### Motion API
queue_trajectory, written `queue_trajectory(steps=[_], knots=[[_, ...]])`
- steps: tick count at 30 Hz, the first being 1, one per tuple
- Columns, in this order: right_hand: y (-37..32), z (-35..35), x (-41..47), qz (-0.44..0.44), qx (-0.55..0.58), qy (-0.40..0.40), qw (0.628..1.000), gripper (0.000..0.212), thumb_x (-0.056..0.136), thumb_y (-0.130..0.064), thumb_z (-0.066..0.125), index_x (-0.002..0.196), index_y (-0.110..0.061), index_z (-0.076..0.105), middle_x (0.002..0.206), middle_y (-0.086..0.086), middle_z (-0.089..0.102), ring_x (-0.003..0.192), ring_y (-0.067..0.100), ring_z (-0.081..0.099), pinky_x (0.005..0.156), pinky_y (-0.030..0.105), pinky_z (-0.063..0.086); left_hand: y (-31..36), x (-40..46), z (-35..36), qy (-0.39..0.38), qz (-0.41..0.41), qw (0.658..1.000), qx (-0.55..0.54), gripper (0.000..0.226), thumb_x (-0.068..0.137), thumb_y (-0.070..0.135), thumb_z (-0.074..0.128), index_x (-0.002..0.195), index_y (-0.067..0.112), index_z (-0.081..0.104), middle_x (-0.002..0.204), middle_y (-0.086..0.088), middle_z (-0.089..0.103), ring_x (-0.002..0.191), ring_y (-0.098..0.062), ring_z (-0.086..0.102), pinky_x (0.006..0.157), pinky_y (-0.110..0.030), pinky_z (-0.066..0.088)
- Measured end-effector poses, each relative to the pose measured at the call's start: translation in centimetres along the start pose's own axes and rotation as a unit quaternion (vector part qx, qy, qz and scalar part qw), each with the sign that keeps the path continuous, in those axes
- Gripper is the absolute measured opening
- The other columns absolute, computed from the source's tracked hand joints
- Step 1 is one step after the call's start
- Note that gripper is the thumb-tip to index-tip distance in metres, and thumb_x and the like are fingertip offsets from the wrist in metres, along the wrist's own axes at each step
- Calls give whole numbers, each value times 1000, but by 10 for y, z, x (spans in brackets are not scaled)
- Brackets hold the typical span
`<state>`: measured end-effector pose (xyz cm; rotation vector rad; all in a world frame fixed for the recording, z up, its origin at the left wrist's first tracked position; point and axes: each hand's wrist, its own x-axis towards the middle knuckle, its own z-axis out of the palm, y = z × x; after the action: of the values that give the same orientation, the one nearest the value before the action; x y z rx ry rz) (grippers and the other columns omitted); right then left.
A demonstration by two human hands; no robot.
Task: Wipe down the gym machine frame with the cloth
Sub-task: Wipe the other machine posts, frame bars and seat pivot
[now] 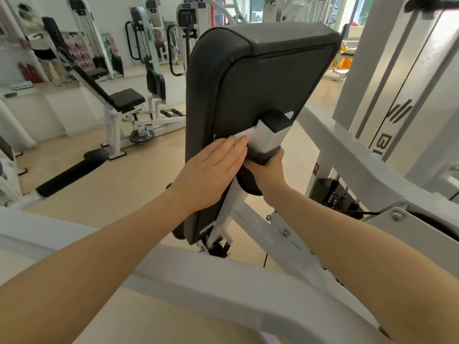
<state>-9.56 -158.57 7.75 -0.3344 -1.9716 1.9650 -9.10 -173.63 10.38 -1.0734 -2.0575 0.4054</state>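
The white gym machine frame (pixel 347 155) carries a black back pad (pixel 263 78) on a white square post (pixel 267 137). My left hand (pixel 211 170) lies flat on the back of the pad, its straight fingertips touching the white bracket beside the post. My right hand (pixel 270 173) grips a dark grey cloth (pixel 250 186) wrapped around the post just below the pad. Part of the cloth hangs under my palm. My right fingers are hidden behind the post.
A white frame beam (pixel 198 289) crosses in front of my arms. The weight-stack housing (pixel 387 95) stands at the right, with a black roller pad (pixel 72 172) at the left. Other machines (pixel 124 108) stand further back on the beige floor.
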Motion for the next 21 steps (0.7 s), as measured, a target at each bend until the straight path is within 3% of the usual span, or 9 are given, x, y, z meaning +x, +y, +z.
queue_trajectory(steps=[5,9,11,14,16,19,21], knots=[[-13,0,5,-20,5,34,999,62,78,-13,73,124,-16,31,113,-2,49,108,15,51,93,31,49,3,5,-1,-8,-17,998,58,51,92,2,8,136,-6,34,142,-20,40,131,-31,36,112,-38,14],[-20,-11,12,-115,12,29,993,56,78,-16,73,110,-29,29,95,-22,41,89,-2,49,76,10,44,8,6,-1,-7,-42,997,71,52,87,2,24,139,-5,27,147,-20,32,133,-30,26,113,-37,10],[-14,-11,14,-126,8,22,992,59,78,-18,73,113,-32,27,98,-24,41,91,-3,49,79,8,42,10,6,1,-3,-51,996,73,53,86,0,27,139,-5,28,147,-19,32,133,-29,26,113,-37,11],[9,-3,15,-69,-3,-5,998,70,78,-16,73,129,-24,27,120,-9,45,112,9,47,96,25,43,12,6,3,-7,-52,995,84,51,89,0,21,139,-4,31,146,-18,35,135,-29,25,114,-37,10],[26,0,15,-21,-20,-36,999,74,78,-19,74,133,-20,25,127,-2,43,119,18,44,100,34,42,12,5,5,-13,-54,994,90,51,90,1,16,139,-3,31,146,-18,35,135,-29,24,115,-37,7],[37,0,14,94,-20,-80,992,72,79,-20,73,132,-16,25,127,3,42,116,21,44,93,27,42,15,5,5,-18,-57,994,93,51,91,2,15,140,-2,29,147,-17,34,136,-29,23,115,-37,7],[37,2,14,85,-22,-53,995,71,77,-25,76,129,-16,29,121,1,44,117,23,45,96,33,43,15,4,5,-21,-59,995,84,52,90,1,15,140,-2,29,147,-17,34,136,-29,24,115,-37,7]])
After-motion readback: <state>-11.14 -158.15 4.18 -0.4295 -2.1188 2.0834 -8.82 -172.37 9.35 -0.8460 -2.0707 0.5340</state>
